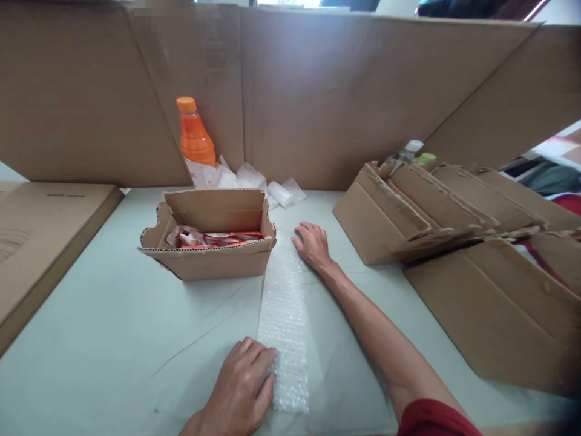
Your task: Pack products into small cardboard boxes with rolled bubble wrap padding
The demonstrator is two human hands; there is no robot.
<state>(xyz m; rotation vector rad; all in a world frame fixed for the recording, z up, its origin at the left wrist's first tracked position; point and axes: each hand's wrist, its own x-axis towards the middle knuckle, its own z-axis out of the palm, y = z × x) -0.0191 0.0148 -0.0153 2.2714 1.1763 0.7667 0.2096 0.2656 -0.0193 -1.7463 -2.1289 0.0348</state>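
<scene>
Resting palm down by the near end of the bubble-wrap strip (285,330), our left hand (242,384) meets its left edge with fingers bent and close together; whether they pinch the film, we cannot tell. The strip lies flat on the bench (113,339) between our 2 hands, its long axis running nearly straight away from us, so our left is the nearer to its close end. Our right hand (313,246) is at the far end, fingers slightly parted, thumb by the right edge; we cannot tell whether it grips. Just left of that end stands 1 open carton (222,266); beyond it, loose bubble wrap (247,177) lies near an orange bottle (197,142).
</scene>
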